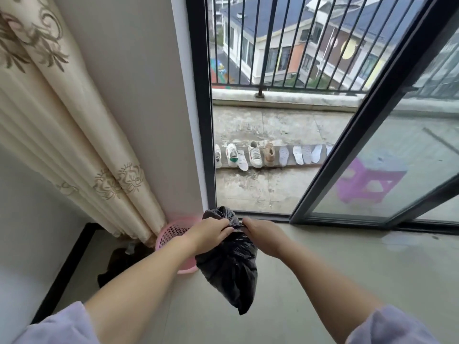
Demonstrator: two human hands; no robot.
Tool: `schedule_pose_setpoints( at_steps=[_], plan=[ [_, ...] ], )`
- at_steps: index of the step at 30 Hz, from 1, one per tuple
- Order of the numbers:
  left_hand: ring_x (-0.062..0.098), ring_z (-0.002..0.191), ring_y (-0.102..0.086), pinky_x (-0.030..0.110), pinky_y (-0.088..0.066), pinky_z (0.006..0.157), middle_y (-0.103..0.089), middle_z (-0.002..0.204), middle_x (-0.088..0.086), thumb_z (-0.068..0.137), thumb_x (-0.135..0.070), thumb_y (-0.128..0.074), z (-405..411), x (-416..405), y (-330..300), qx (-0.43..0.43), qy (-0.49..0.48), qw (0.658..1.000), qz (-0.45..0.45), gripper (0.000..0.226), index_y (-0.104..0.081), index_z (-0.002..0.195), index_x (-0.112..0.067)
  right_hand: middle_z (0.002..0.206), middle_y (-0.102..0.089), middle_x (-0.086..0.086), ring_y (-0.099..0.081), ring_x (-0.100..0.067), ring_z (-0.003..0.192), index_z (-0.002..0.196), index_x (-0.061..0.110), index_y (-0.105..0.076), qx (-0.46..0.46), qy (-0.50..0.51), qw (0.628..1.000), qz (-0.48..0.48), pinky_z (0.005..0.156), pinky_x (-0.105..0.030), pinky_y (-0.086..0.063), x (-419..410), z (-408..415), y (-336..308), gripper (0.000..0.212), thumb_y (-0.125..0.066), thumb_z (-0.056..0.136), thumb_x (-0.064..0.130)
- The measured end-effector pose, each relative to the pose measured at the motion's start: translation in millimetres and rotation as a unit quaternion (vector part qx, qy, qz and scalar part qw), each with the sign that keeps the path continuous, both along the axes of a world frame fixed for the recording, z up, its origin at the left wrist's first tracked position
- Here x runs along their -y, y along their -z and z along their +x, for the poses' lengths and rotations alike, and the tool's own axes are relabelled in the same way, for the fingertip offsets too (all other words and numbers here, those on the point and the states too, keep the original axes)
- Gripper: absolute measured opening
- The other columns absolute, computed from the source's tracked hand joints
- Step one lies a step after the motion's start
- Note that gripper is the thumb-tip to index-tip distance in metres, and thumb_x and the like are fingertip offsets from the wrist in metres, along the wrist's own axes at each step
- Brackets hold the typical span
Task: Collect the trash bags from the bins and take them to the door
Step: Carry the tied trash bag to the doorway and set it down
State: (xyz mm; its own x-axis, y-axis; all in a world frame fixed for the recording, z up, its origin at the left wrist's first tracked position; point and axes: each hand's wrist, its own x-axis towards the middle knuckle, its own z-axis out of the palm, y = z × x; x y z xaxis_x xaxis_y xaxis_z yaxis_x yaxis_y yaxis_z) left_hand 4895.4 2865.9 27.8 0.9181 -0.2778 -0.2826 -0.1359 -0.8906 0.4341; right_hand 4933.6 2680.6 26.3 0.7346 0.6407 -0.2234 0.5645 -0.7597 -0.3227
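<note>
A black trash bag (229,266) hangs in the air in front of me, its body sagging below my hands. My left hand (211,234) and my right hand (260,233) both pinch the bag's gathered neck, pulling it in opposite directions. A loose tuft of the bag's top sticks up above my left hand. Behind my left wrist stands a pink perforated plastic bin (173,232) on the floor in the corner, partly hidden by my arm and the bag.
A cream patterned curtain (82,135) hangs at the left, above a dark heap (119,264) on the floor. The black-framed sliding glass door (372,150) stands open to a balcony with a row of shoes (253,155), insoles and a purple stool (367,180).
</note>
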Motion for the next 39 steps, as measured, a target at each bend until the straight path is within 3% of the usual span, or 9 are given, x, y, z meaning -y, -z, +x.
schedule_pose_setpoints(
  at_steps=[4,9,14,19,25,29,34,37,39],
  plan=[
    [0.031,0.084,-0.058,0.039,-0.043,0.07,-0.062,0.092,0.013,0.1,-0.038,-0.034,13,19,-28,0.026,0.021,0.998,0.056,0.03,-0.046,0.09,-0.013,0.1,-0.065,-0.016,-0.061,-0.039,0.088,0.111,0.009,-0.043,0.021,-0.03,0.999,-0.011,0.062,-0.036,-0.032,19,17,-24,0.026,-0.031,0.102,0.03],
    [0.032,0.085,-0.059,0.038,-0.04,0.068,-0.063,0.096,0.014,0.1,-0.037,-0.034,45,54,-46,0.029,0.051,0.996,0.065,0.03,-0.048,0.101,-0.01,0.098,-0.063,-0.016,-0.059,-0.038,0.085,0.103,0.006,-0.042,0.037,-0.022,0.999,-0.028,0.062,-0.037,-0.033,57,42,-48,0.028,-0.029,0.102,0.032],
    [0.033,0.083,-0.06,0.042,-0.046,0.072,-0.064,0.094,0.014,0.099,-0.035,-0.037,91,93,-53,0.029,0.125,0.99,0.066,0.027,-0.048,0.105,-0.011,0.096,-0.063,-0.015,-0.06,-0.037,0.084,0.101,0.008,-0.042,0.047,0.063,0.996,-0.034,0.061,-0.036,-0.032,98,57,-49,0.026,-0.029,0.102,0.032],
    [0.029,0.092,-0.06,0.043,-0.05,0.082,-0.062,0.107,0.011,0.097,-0.036,-0.038,140,133,-51,0.041,0.273,0.96,0.05,0.031,-0.053,0.111,-0.014,0.101,-0.066,-0.014,-0.063,-0.036,0.09,0.101,0.012,-0.045,0.04,0.235,0.971,-0.002,0.066,-0.038,-0.038,132,46,-49,0.024,-0.033,0.101,0.033],
    [0.032,0.091,-0.058,0.036,-0.04,0.074,-0.063,0.099,0.016,0.099,-0.031,-0.041,147,215,-60,0.089,0.452,0.886,0.043,0.03,-0.054,0.1,-0.004,0.11,-0.064,-0.018,-0.059,-0.039,0.099,0.107,0.007,-0.046,0.02,0.429,0.903,0.002,0.072,-0.04,-0.039,175,-11,-54,0.028,-0.032,0.101,0.031],
    [0.033,0.085,-0.06,0.039,-0.045,0.071,-0.064,0.092,0.015,0.098,-0.035,-0.04,113,278,-59,0.094,0.561,0.821,0.045,0.03,-0.054,0.096,-0.008,0.11,-0.064,-0.022,-0.06,-0.041,0.098,0.113,0.006,-0.047,0.016,0.534,0.845,-0.019,0.072,-0.039,-0.041,204,-79,-55,0.032,-0.031,0.102,0.032],
    [0.031,0.087,-0.057,0.031,-0.035,0.066,-0.06,0.095,0.014,0.099,-0.032,-0.04,14,357,-66,0.106,0.669,0.735,0.043,0.031,-0.055,0.102,-0.005,0.103,-0.064,-0.02,-0.061,-0.039,0.09,0.103,0.008,-0.045,0.02,0.652,0.758,-0.001,0.065,-0.033,-0.034,239,-197,-50,0.027,-0.033,0.101,0.032],
    [0.025,0.076,-0.049,0.028,-0.029,0.063,-0.052,0.081,0.008,0.099,-0.031,-0.04,-65,399,-70,0.097,0.713,0.694,0.029,0.032,-0.055,0.101,-0.003,0.102,-0.065,-0.018,-0.062,-0.037,0.09,0.105,0.008,-0.045,0.017,0.708,0.706,-0.008,0.066,-0.036,-0.037,257,-282,-52,0.028,-0.032,0.101,0.032],
    [0.024,0.075,-0.049,0.03,-0.031,0.063,-0.055,0.087,0.013,0.1,-0.032,-0.039,-122,427,-70,0.089,0.745,0.661,0.025,0.032,-0.054,0.101,-0.004,0.105,-0.065,-0.016,-0.062,-0.036,0.091,0.105,0.009,-0.046,0.014,0.739,0.673,-0.006,0.068,-0.037,-0.04,268,-343,-54,0.028,-0.032,0.101,0.033]
  ],
)
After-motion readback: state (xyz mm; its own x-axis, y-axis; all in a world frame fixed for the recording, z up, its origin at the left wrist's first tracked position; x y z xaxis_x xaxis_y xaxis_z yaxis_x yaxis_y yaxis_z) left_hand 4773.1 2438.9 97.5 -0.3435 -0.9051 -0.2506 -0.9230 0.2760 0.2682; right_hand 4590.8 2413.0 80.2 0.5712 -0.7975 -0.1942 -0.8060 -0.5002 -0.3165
